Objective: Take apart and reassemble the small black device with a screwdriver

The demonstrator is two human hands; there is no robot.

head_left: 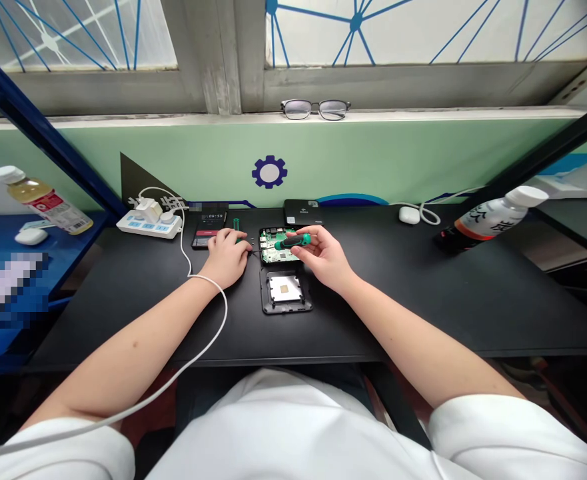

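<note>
My right hand [327, 259] is closed around the green and black handle of a screwdriver [293, 242]. Its thin shaft points left, across a green circuit board [269, 253] in a black case. The tip ends beside the fingers of my left hand [227, 257], which are bent and drawn together low over the desk; what they pinch, if anything, is too small to make out. Tiny dark bits, perhaps screws [252, 241], lie near those fingertips. Just below the board sits a black cover [268, 309] with a silver plate and a tan square pad inside.
Behind my left hand lie a phone [210, 220] and a green tool part [236, 225]. A black box [303, 212] is behind the board. A power strip [148, 223] stands left; its white cable [226, 313] crosses my left forearm. An earbud case [409, 215] and dark bottle [488, 220] are right.
</note>
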